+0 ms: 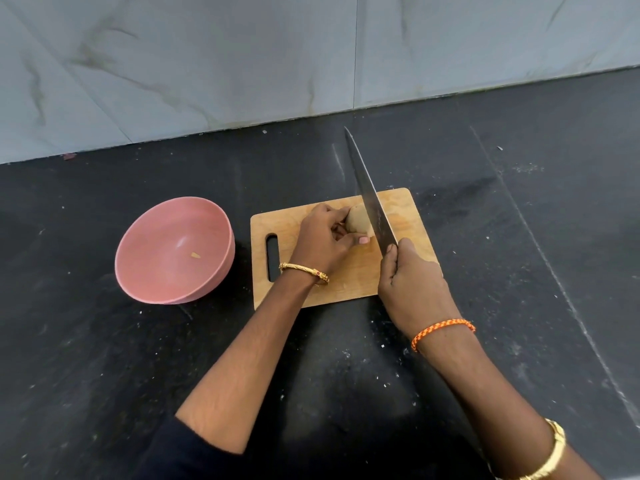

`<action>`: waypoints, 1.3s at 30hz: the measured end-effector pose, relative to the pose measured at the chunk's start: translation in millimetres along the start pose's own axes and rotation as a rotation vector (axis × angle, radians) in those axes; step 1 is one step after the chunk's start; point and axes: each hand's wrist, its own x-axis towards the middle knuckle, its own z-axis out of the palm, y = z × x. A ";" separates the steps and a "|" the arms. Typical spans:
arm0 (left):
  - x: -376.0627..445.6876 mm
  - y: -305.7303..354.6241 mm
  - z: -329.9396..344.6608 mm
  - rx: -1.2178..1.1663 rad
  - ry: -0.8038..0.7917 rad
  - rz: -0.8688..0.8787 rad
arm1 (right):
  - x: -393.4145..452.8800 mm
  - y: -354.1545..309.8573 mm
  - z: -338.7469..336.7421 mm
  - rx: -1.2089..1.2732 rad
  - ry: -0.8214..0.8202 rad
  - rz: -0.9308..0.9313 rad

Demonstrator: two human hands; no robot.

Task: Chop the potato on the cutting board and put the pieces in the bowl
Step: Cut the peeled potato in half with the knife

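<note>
A tan potato (357,221) lies on the wooden cutting board (401,220) in the middle of the black counter. My left hand (323,239) grips the potato from its left side, fingers curled round it. My right hand (410,282) holds the handle of a long knife (369,194); the blade points away from me and rests across the potato's right end. To the left of the board stands a pink bowl (221,244) with one small yellowish piece (195,255) inside.
The black stone counter (138,358) spreads out on all sides, speckled with pale crumbs. A grey marble wall (242,64) rises behind it. The board has a handle slot (272,258) at its left end.
</note>
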 end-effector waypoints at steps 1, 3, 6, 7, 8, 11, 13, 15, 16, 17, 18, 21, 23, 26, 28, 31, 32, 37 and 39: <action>-0.3 -0.1 -0.7 0.003 0.000 0.004 | 1.5 -2.3 -0.4 -0.008 -0.011 0.003; -1.1 -1.4 -1.0 0.002 0.001 0.014 | 6.6 -6.8 0.2 -0.040 -0.044 0.003; -3.8 -3.3 -0.2 -0.014 0.013 0.008 | 13.3 -11.9 1.7 -0.071 -0.079 -0.002; -4.4 -3.4 0.4 -0.017 0.020 0.008 | 15.1 -11.9 1.5 -0.068 -0.082 -0.002; -4.6 -3.9 1.1 -0.020 0.027 0.011 | 16.4 -11.3 0.9 -0.066 -0.083 -0.002; -5.7 -4.2 3.8 -0.031 0.042 0.010 | 15.6 -8.6 -1.1 -0.097 -0.108 0.017; -5.4 -4.9 3.6 -0.032 0.043 0.006 | 8.6 -6.2 0.9 -0.135 -0.152 0.059; -4.2 -4.8 1.5 -0.028 0.029 -0.001 | -2.1 -3.3 2.3 -0.164 -0.180 0.099; -3.6 -5.1 0.6 -0.022 0.021 -0.005 | -6.9 -1.2 1.8 -0.176 -0.189 0.104; -3.2 -4.8 -0.5 -0.014 0.006 -0.006 | -12.5 1.9 0.1 -0.181 -0.197 0.111; -2.9 -4.1 -1.7 -0.008 -0.012 -0.008 | -18.7 4.9 -2.9 -0.180 -0.205 0.117; -2.5 -0.5 -5.4 0.005 -0.050 -0.007 | -36.0 17.5 -12.8 -0.171 -0.234 0.120; -2.0 0.0 -6.3 0.018 -0.062 -0.003 | -47.2 30.1 -19.6 -0.135 -0.235 0.129; -1.5 0.6 -10.4 -0.004 -0.112 -0.024 | -58.1 44.3 -33.2 -0.079 -0.226 0.123; -0.1 -1.3 -14.8 -0.049 -0.141 -0.075 | -61.6 47.7 -40.6 -0.024 -0.173 0.088; 1.3 -6.5 -18.4 -0.084 -0.118 -0.144 | -50.6 43.6 -42.6 0.072 -0.038 0.013; 1.2 -6.3 -18.6 -0.062 -0.125 -0.152 | -41.7 40.5 -41.0 0.090 -0.004 -0.006; 3.1 2.6 -15.3 -0.034 -0.192 -0.150 | 27.0 25.0 -26.6 0.208 0.173 -0.073; 3.2 2.2 -10.9 0.054 -0.165 -0.130 | 53.9 18.0 -22.6 0.214 0.204 -0.101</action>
